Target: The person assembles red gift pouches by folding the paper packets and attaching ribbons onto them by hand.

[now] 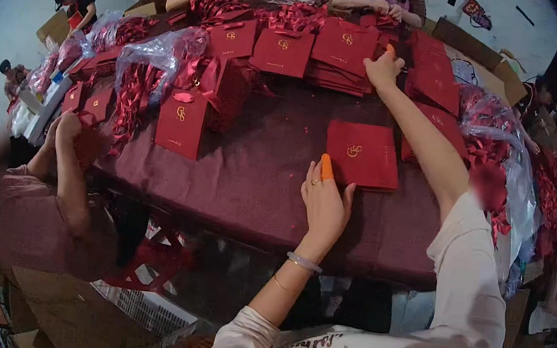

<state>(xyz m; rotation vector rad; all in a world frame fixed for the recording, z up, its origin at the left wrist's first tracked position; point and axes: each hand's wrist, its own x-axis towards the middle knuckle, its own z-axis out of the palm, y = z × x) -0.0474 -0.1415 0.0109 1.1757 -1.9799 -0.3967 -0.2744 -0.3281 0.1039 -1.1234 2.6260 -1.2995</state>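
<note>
In the head view, a flat red bag (364, 150) with gold lettering lies on the dark red tablecloth (274, 152), in front of the person. The left hand (326, 205) is beside its lower left corner, fingers extended and thumb apart, an orange finger cover (326, 167) on one finger; it grasps nothing visibly. The right hand (382, 67) reaches to the right edge of a stack of red bags (341, 48), fingers partly bent; whether it pinches one, I cannot tell.

Around the work, more piles crowd the far side. The right forearm passes over a right-hand pile (435, 131), and clear plastic wrapping (518, 198) with red ribbons bulges beside the right sleeve. To the left, a standing bag (180, 122) and a plastic-covered ribbon bundle (137, 95) fill the table before a seated co-worker (51, 214). Two more people work across the table.
</note>
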